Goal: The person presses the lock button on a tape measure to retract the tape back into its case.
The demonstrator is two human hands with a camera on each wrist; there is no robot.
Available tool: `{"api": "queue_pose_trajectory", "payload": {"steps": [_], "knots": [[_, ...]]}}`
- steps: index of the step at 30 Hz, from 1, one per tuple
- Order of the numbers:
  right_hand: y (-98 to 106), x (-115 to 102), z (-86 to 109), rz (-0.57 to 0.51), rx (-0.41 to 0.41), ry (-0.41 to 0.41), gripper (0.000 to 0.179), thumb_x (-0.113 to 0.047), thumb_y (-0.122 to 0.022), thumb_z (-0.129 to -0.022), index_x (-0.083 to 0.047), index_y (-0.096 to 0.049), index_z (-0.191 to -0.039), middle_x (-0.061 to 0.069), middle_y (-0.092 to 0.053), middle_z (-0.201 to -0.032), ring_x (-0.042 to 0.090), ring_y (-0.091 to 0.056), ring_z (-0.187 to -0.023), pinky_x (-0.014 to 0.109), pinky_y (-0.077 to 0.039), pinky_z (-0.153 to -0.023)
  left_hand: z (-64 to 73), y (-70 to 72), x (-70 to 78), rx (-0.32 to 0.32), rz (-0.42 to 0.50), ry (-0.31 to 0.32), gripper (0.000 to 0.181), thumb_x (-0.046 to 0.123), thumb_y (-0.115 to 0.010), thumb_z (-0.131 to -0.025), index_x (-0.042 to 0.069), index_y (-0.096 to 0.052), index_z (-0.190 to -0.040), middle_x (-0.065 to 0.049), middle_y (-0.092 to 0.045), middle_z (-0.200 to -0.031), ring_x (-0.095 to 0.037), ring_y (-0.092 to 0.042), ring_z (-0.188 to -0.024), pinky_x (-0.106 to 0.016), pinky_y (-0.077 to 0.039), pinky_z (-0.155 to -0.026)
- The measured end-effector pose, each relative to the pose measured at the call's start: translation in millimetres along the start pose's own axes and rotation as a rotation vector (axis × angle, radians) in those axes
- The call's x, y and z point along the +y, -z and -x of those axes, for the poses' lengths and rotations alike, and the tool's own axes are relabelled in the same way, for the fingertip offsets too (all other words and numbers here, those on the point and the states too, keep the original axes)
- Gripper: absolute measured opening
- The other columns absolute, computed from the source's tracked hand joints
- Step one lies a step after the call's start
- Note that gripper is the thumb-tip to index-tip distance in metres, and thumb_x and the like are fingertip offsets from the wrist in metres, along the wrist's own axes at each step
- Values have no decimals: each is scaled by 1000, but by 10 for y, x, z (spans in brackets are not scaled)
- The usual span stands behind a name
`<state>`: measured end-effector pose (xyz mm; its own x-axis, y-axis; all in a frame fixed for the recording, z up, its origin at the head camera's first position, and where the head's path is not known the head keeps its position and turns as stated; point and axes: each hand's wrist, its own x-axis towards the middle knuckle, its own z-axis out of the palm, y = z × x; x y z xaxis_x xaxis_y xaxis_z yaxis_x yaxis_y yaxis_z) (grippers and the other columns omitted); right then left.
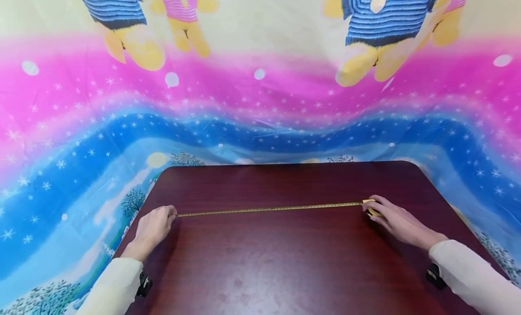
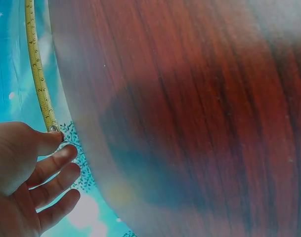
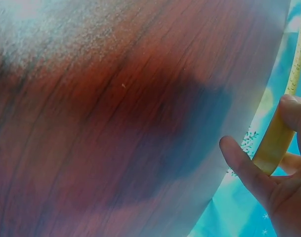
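Observation:
A yellow tape measure [image 1: 372,208] is drawn out, its blade [image 1: 268,209] stretched nearly straight across above the dark red table. My right hand [image 1: 396,220] grips the case, seen as a yellow block [image 3: 275,143] between thumb and fingers in the right wrist view. At the other side, my left hand [image 1: 154,226] pinches the blade's end between thumb and forefinger. The left wrist view shows the end rivet [image 2: 53,128] right at the thumb, with the other fingers [image 2: 59,180] of that hand loosely bent below.
The dark red wooden table [image 1: 260,256] has rounded far corners. A printed cloth [image 1: 260,97] with bears, snowflakes and trees hangs behind it and along both sides. Black wrist cameras [image 1: 144,284] sit under the cream sleeves [image 1: 111,285].

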<state>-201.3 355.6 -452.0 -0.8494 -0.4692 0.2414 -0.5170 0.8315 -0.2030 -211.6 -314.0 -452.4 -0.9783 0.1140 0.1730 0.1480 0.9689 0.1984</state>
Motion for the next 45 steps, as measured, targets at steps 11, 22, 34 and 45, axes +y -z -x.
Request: {"api": "queue_pose_trajectory", "payload": {"steps": [11, 22, 34, 45], "knots": [[14, 42, 52, -18, 12, -2, 25, -9, -70, -93, -20, -65, -116, 0, -57, -124, 16, -63, -103, 35, -56, -79, -56, 35, 41, 6, -1, -9, 12, 8, -63, -97, 10, -74, -102, -10, -75, -97, -24, -68, -79, -46, -54, -62], [-53, 52, 88, -1, 96, 58, 24, -4, -75, -88, -22, -66, -101, -4, -57, -118, 10, -60, -95, 30, -53, -72, -48, 18, 44, 2, -6, -10, 12, 9, -63, -97, 10, -74, -102, -10, -75, -97, -23, -68, -77, -45, -54, -61], [49, 76, 145, -136, -89, -114, 70, -18, -67, -98, -25, -32, -158, 12, -47, -150, 32, -53, -126, 60, -49, -98, -69, 34, 51, 4, -6, -17, 11, 8, -63, -97, 11, -74, -100, -8, -75, -93, -21, -66, -72, -42, -51, -56], [60, 137, 136, -108, -119, -150, 63, -23, -73, -94, -10, -46, -149, 18, -53, -142, 31, -57, -115, 52, -52, -89, -74, 23, 35, -8, -9, -31, 12, 8, -62, -98, 9, -74, -101, -10, -75, -95, -23, -68, -75, -44, -53, -59]]}}
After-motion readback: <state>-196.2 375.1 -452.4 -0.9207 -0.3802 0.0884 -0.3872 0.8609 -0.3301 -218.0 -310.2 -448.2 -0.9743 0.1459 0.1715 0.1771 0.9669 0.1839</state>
